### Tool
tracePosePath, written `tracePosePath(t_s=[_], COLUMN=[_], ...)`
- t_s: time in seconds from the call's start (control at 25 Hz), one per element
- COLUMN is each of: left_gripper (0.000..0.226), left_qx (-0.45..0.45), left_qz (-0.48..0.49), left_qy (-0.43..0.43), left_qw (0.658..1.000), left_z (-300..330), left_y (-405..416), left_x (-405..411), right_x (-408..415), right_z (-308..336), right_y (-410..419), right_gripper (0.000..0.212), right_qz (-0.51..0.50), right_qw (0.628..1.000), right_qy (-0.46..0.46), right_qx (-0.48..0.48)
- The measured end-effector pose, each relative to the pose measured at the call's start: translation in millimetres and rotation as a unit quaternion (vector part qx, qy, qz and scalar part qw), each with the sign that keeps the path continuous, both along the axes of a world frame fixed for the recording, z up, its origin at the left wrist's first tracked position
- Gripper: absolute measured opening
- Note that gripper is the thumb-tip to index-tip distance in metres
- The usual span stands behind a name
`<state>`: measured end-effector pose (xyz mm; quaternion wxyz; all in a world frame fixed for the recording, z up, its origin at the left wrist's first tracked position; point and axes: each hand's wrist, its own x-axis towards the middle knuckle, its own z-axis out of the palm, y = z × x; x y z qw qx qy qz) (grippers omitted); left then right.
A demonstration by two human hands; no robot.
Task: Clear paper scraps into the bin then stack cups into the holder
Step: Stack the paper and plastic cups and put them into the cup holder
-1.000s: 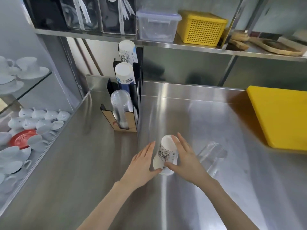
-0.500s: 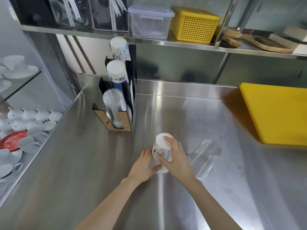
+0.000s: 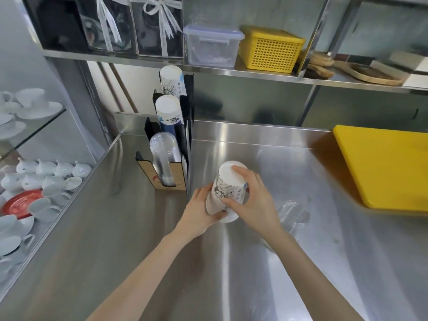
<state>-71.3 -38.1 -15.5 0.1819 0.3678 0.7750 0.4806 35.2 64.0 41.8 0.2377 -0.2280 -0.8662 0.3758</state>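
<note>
Just right of the cup holder [image 3: 168, 144], both hands grip an upside-down paper cup stack [image 3: 225, 191]: left hand [image 3: 199, 214] fingers curl around its rim end, right hand [image 3: 252, 200] fingers spread across its side. Probably light and crushable; best held low.

Bright, glare on steel counter [image 3: 231, 140], wide-angle distortion

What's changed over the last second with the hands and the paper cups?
Both hands closed on the paper cup stack: the right hand wrapped over its upper side, the left hand at its rim. The clear cup and the cup holder stayed put.
</note>
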Motion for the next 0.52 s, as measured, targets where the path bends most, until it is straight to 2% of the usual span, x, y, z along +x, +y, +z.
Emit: tracePosePath(t_s=[0.16, 0.28, 0.52], left_gripper=[0.078, 0.078, 0.078], left_qx=[0.048, 0.057, 0.063], left_qz=[0.007, 0.024, 0.059], left_qy=[0.043, 0.095, 0.132], left_qw=[0.998, 0.994, 0.988], left_z=[48.4, 82.9, 134.5], left_y=[3.2, 2.7, 1.5], left_x=[-24.3, -50.2, -99.8], right_x=[-18.3, -38.7, -84.6], right_z=[47.6, 81.2, 127.0], right_y=[10.1, 17.8, 24.7], right_gripper=[0.062, 0.06, 0.057], right_qz=[0.052, 0.093, 0.132], right_qw=[0.998, 0.992, 0.983], right_qy=[0.039, 0.059, 0.096], right_qx=[0.023, 0.063, 0.088])
